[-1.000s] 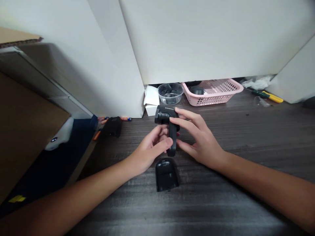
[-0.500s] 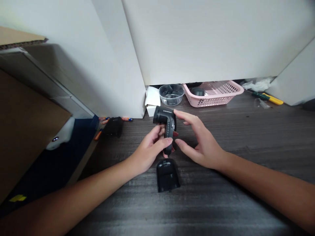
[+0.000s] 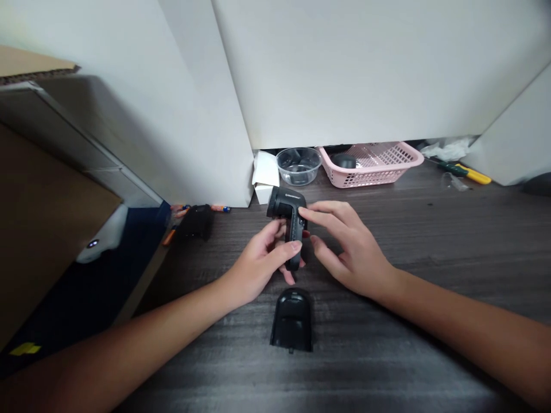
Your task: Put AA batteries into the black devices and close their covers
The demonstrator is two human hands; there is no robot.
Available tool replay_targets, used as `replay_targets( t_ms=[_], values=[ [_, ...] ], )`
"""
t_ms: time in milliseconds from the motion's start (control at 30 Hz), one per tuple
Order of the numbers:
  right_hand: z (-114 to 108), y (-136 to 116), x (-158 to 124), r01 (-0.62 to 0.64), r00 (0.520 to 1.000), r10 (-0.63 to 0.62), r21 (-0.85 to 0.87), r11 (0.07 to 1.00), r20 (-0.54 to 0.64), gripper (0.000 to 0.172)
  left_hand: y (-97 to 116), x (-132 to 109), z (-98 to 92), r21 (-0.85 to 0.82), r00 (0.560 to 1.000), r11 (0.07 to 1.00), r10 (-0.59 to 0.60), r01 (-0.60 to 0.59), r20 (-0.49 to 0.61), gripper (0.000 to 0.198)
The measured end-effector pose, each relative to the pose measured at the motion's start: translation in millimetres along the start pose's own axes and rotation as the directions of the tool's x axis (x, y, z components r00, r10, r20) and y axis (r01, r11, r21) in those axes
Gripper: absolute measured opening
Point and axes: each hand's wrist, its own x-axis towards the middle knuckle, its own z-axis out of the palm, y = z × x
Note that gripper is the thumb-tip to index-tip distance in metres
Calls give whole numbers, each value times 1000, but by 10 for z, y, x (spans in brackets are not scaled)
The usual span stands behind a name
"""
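My left hand (image 3: pixel 262 261) grips the handle of a black handheld appliance (image 3: pixel 287 206), which has a round head and a row of small buttons or markings along its side. The fingertips of my right hand (image 3: pixel 348 244) rest against the handle's right side, with the thumb just below them, and do not close around it. Below both hands, a detached black plastic cover (image 3: pixel 291 324) lies flat on the dark wood-grain table (image 3: pixel 387 355).
At the back stand a clear bowl (image 3: pixel 298 166), a white paper box (image 3: pixel 264 178) and a pink plastic basket (image 3: pixel 370 172) holding a dark object. A yellow-handled screwdriver (image 3: pixel 467 173) lies back right. A black pouch (image 3: pixel 196 222) and small batteries sit back left, beside a cardboard box (image 3: pixel 47 229).
My right hand has moved in from apart, and its fingertips now touch the appliance. The appliance stays in my left hand. The whole view has shifted slightly, putting the cover lower in the picture.
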Motion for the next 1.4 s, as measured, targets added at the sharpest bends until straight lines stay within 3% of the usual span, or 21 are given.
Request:
replay_targets(
  t_ms=[167, 333, 467, 600, 767, 933, 1100, 1233, 1333, 1400],
  values=[
    [29, -32, -30, -17, 998, 13, 66, 998, 57, 59, 4, 15, -3, -15, 1000, 1000, 3, -3, -5, 48],
    [14, -39, -25, -26, 994, 30, -41, 999, 105, 59, 0, 41, -46, -105, 999, 994, -10, 13, 31, 43],
    [18, -46, -12, -18, 1000, 20, -80, 997, 23, 68, 2, 42, -64, -183, 999, 983, 19, -11, 39, 51],
    [36, -58, 0, 64, 996, -72, -146, 987, -47, 68, -18, 33, -42, -150, 998, 988, -41, 48, 49, 57],
    [48, -99, 19, 160, 987, -161, -197, 967, 15, 63, -97, -10, -27, 5, 993, 998, -69, 70, -95, 53],
    [36, -145, 8, 212, 977, -214, -253, 944, 21, 58, -77, -45, -8, 128, 996, 991, -36, 47, -85, 51],
    [24, -180, -4, 337, 931, -365, -358, 871, -10, 39, -52, 4, 53, 41, 988, 999, 6, 1, -152, 51],
    [24, -120, 26, 241, 964, -263, -282, 929, -45, 30, -104, 31, 39, -21, 980, 999, 36, -41, -195, 45],
    [34, -84, 32, 227, 972, -216, -125, 966, 96, 15, -120, 27, 0, -31, 969, 999, 29, -37, -245, 34],
    [45, -93, 18, 285, 928, -276, 2, 959, 250, 17, -107, 16, -18, -3, 959, 1000, 8, -10, -284, 34]
  ],
)
